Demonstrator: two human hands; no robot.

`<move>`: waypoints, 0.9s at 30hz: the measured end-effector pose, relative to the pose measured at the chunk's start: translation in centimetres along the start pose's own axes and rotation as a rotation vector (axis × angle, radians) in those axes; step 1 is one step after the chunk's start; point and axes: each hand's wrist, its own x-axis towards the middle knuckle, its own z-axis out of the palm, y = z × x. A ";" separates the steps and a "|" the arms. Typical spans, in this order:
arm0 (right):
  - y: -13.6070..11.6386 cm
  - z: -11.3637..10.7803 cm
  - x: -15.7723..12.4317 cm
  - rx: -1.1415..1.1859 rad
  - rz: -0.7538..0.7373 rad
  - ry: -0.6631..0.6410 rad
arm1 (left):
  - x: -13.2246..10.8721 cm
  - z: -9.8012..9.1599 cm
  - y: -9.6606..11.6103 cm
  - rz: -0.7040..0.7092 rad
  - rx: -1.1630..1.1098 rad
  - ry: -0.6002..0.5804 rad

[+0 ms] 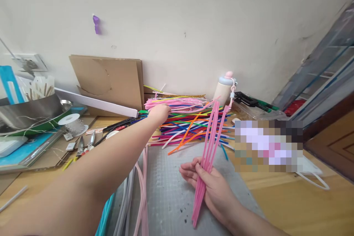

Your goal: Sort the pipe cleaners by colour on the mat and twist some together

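A bundle of long pink pipe cleaners (212, 136) slants upward in my right hand (211, 188), its thumb pressed over them and its other fingers behind. My left hand (160, 113) reaches to the left part of a pile of many-coloured pipe cleaners (190, 127). It touches the light pink ones (179, 104) on top; its fingers are mostly hidden, so their grip does not show. Under both arms lies a grey cutting mat (171, 180). Pale pink strands (143, 191), grey strands (127, 191) and turquoise strands (106, 214) rest at its left side.
Behind the pile stand a white bottle (222, 90) and cardboard sheets (110, 84). At left are a metal bowl (30, 114), a wire spool (73, 123) and scissors (92, 138). Black-and-green tools (256, 101) lie at right, near a blurred patch.
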 end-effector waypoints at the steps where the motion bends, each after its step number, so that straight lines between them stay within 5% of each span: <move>1: 0.0 0.0 0.0 0.004 0.014 -0.007 | 0.3 0.2 0.3 -0.007 0.018 0.000; 16: -1.5 -0.9 0.4 0.219 0.026 -0.059 | 6.3 3.8 5.0 -0.068 0.008 0.011; 24: -1.4 -1.1 0.6 0.235 0.036 -0.069 | 7.2 2.6 3.6 -0.101 -0.214 0.201; 27: -1.5 -1.0 0.6 0.233 0.033 -0.064 | 7.2 2.0 2.3 -0.133 -0.336 0.185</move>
